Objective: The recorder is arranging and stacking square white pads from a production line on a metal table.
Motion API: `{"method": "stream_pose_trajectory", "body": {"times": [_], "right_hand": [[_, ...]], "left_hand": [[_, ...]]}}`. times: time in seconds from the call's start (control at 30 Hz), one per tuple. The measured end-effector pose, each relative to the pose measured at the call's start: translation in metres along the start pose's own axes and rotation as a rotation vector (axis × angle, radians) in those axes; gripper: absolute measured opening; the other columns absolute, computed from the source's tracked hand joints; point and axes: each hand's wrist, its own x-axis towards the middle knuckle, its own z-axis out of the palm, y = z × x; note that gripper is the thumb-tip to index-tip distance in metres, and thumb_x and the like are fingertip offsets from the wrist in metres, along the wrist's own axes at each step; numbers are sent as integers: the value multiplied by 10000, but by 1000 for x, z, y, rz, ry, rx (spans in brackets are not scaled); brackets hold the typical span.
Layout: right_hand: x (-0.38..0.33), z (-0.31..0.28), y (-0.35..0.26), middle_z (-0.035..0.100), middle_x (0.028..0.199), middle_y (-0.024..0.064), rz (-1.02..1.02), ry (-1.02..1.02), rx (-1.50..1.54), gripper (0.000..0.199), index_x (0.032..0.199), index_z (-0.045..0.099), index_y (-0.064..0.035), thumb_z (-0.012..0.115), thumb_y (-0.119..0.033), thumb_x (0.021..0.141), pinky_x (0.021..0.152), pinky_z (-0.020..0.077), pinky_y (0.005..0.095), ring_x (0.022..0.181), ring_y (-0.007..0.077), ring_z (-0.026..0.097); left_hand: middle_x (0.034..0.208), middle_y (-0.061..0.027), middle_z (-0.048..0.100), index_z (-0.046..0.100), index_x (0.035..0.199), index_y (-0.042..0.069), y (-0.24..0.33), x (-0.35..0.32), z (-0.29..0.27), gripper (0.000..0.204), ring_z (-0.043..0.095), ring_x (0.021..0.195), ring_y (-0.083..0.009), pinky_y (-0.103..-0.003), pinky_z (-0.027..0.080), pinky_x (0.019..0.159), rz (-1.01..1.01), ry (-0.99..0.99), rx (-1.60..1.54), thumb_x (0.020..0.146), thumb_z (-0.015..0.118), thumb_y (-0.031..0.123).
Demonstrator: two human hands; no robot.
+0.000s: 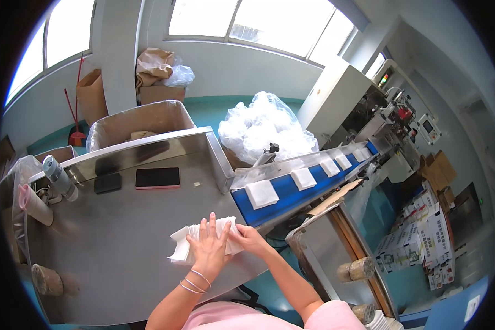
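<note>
A fanned stack of white folded napkins (181,246) lies near the right front edge of the steel table (110,242). My left hand (208,247) rests on top of it, fingers spread and stretched out. At the stack's right end my right hand (251,241) holds the edge, its fingers partly hidden behind the napkins. Just beyond, a blue conveyor belt (280,209) carries white folded pieces (261,194) spaced in a row, the nearest close to the table's corner.
Two dark phones, one with a pink edge (158,178), lie at the table's back. A clear bottle (60,177) and a pink cup (36,205) stand at left. Behind are a lined carton (143,121) and a big bag of white material (267,129). A machine (393,118) stands far right.
</note>
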Motion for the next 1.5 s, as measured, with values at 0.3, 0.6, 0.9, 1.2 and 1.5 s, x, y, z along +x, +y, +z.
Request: {"method": "stream_pose_trajectory", "body": {"times": [0.3,0.6,0.9,1.2,1.5], "right_hand": [[11,-12,16,568,1098,76,81,309,476,303,1199,476,-12,457,-124,917,811,486,315,964,162,570],[8,-10,14,546,1140,85,-60,34,37,415,1270,430,-15,513,-225,922,784,465,272,972,101,520],[13,-25,28,537,1153,110,29,354,650,300,1210,427,-1,403,-146,949,830,489,337,993,202,574],[0,-6,10,581,1064,72,-53,74,108,351,1185,490,24,491,-222,934,763,456,262,925,95,529],[1,-18,12,586,1037,51,-95,41,-209,298,1166,507,11,447,-182,947,769,471,256,895,106,554]], "left_hand": [[1443,-145,205,403,1313,358,-1,-2,-2,822,241,1311,-336,-656,362,849,46,-21,60,586,784,389],[1432,-186,203,432,1295,328,1,2,0,811,273,1283,-369,-566,427,831,66,71,-113,570,796,306],[1412,-184,245,444,1286,329,3,-1,0,780,257,1297,-364,-561,428,848,89,32,-5,587,792,325],[1436,-186,221,337,1363,223,1,2,12,894,251,1321,-339,-513,408,912,107,57,-58,598,783,344],[1438,-186,216,417,1302,320,1,-4,5,784,248,1322,-347,-502,408,924,136,46,-15,610,784,301]]}}
